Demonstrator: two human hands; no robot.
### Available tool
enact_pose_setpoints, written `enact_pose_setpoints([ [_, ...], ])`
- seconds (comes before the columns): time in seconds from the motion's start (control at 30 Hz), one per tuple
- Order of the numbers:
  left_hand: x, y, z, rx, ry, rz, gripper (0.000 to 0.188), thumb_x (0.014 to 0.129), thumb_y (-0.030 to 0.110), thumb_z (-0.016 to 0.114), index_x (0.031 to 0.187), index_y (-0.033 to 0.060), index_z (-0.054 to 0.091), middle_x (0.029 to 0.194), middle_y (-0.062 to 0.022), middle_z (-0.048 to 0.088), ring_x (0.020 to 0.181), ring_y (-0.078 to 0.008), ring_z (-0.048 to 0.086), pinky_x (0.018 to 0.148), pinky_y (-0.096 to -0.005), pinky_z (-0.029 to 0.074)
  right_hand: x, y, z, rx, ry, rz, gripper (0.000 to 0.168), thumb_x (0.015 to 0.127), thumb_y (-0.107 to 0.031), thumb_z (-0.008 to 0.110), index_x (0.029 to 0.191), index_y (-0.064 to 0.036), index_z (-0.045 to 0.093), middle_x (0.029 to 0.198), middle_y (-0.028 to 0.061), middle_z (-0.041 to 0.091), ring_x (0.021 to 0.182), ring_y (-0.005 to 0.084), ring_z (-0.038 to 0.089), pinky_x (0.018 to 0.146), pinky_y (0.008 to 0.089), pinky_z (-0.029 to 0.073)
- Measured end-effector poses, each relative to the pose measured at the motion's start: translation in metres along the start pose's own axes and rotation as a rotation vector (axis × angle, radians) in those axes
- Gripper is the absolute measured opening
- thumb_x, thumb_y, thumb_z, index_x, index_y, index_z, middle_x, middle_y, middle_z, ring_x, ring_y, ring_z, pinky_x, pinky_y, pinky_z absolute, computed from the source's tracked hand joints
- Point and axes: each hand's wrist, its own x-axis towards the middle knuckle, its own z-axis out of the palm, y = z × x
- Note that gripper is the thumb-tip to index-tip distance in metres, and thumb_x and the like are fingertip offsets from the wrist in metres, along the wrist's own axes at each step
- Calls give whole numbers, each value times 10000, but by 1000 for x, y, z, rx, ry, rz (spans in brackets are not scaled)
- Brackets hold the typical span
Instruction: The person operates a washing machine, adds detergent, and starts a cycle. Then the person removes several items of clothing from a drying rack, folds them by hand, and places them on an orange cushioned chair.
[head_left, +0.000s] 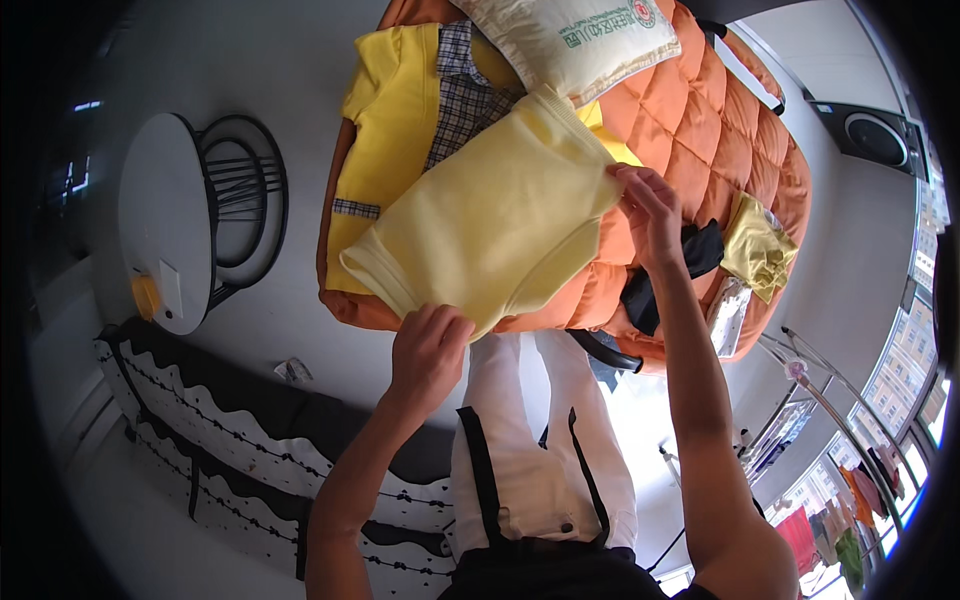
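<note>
A pale yellow knitted garment (487, 210) is spread in front of me, its ribbed edge towards the pillow. My left hand (431, 356) pinches its near lower edge, and my right hand (646, 206) grips its right side by the ribbed band. The garment lies partly over a bright yellow shirt (386, 135) with plaid trim, on an orange quilted cover (682, 120). Above it rests a cream pillow (577, 45) with printed writing. Right of my right forearm are a black cloth (701, 247), a crumpled yellow-green garment (757, 244) and a white patterned cloth (727, 315).
A round white table (165, 225) with a black-framed chair (251, 187) stands left. Below is a dark sofa (285, 405) with a white patterned cover. A washing machine (874, 139) is at upper right, and a metal drying rack (840, 420) with clothes at lower right.
</note>
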Motion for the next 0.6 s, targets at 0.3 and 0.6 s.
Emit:
enact_pose_setpoints([
  [0.3, 17, -11, 25, -168, -301, -225, 278, 740, 72, 711, 965, 17, 558, 971, -99, 567, 935, -287, 530, 822, -378, 434, 10, 73, -4, -927, 382, -377, 290, 812, -98, 628, 1097, -62, 598, 1230, 145, 526, 1142, 274, 497, 977, 391, 381],
  [0.6, 73, -60, -8, 241, 175, -325, 441, 818, 253, 682, 1159, 14, 537, 1079, -134, 599, 1028, -304, 541, 903, -408, 405, 47, 33, 68, -1122, 336, -729, 617, 775, -278, 711, 1268, -52, 415, 1125, 122, 515, 1023, 295, 466, 897, 424, 345],
])
